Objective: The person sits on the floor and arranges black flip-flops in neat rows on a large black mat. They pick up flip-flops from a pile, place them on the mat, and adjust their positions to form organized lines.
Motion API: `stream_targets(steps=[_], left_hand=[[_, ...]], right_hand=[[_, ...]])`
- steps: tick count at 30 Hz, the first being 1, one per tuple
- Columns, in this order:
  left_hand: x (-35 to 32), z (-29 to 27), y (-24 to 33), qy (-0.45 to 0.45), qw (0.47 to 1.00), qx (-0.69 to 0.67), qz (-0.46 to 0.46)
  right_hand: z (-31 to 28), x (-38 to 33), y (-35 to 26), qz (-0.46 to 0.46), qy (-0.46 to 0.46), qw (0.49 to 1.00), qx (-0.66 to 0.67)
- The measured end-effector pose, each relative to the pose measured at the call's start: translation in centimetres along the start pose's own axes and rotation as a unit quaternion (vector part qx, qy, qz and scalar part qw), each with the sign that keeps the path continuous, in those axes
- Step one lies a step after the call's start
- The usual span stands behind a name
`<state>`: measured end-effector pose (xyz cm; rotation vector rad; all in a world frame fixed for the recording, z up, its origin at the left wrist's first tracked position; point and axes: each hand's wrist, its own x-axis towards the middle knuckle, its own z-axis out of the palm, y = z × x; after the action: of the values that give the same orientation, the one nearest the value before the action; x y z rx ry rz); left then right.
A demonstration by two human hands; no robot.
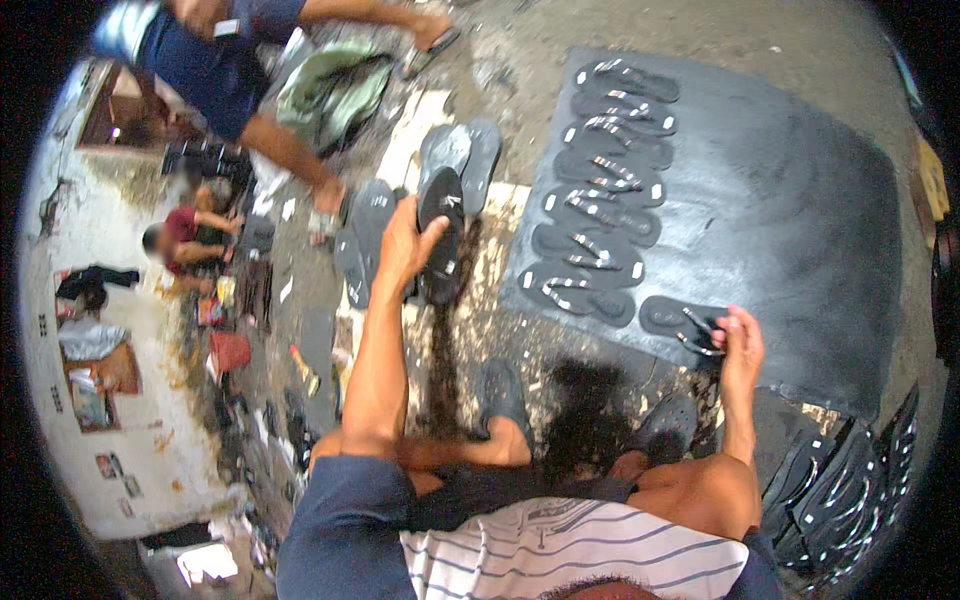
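Note:
My left hand (403, 245) grips a black sandal sole (440, 265) with small white marks, its thumb lying across the sole's face. Just beyond it, more grey soles (481, 160) lie in loose piles on the ground. My right hand (739, 348) has its fingers bent round the strap end of a black flip-flop (665, 316), which lies at the near edge of a dark flat sheet (790, 200). On the sheet's left side, several black flip-flops (600, 205) with shiny straps lie in an overlapping row.
A heap of black straps (835, 490) lies at the lower right. A person in dark shorts (205, 75) strides past at the upper left; another person (185, 235) sits by the wall. A green sack (335, 95), a red bucket (230, 351) and a brush (304, 370) are on the floor.

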<state>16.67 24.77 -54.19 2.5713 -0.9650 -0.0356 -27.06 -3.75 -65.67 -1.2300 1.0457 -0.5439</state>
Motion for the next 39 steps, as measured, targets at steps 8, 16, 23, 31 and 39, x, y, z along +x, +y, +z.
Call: stream_targets(steps=[8,16,23,31,39], left_hand=[[-4.1,6.7,19.4,-0.333,0.823,-0.461,0.019],[-4.9,9.2,22.1,-0.237,0.867,-0.438,0.028],[-7.4,11.7,22.1,-0.317,0.821,-0.474,-0.022],[-7.9,12.8,24.2,-0.285,0.818,-0.496,-0.067],[-7.6,15.0,26.0,-0.265,0.776,-0.563,-0.102]], right_hand=[[10.5,1.5,-10.2,-0.003,-0.326,0.937,0.121],[8.6,0.4,-10.2,-0.087,-0.222,0.971,0.005],[4.5,5.3,-8.4,-0.082,-0.106,0.981,0.143],[4.9,5.2,-6.9,-0.118,-0.028,0.982,0.142],[5.3,3.6,-3.4,-0.065,-0.09,0.987,0.114]])
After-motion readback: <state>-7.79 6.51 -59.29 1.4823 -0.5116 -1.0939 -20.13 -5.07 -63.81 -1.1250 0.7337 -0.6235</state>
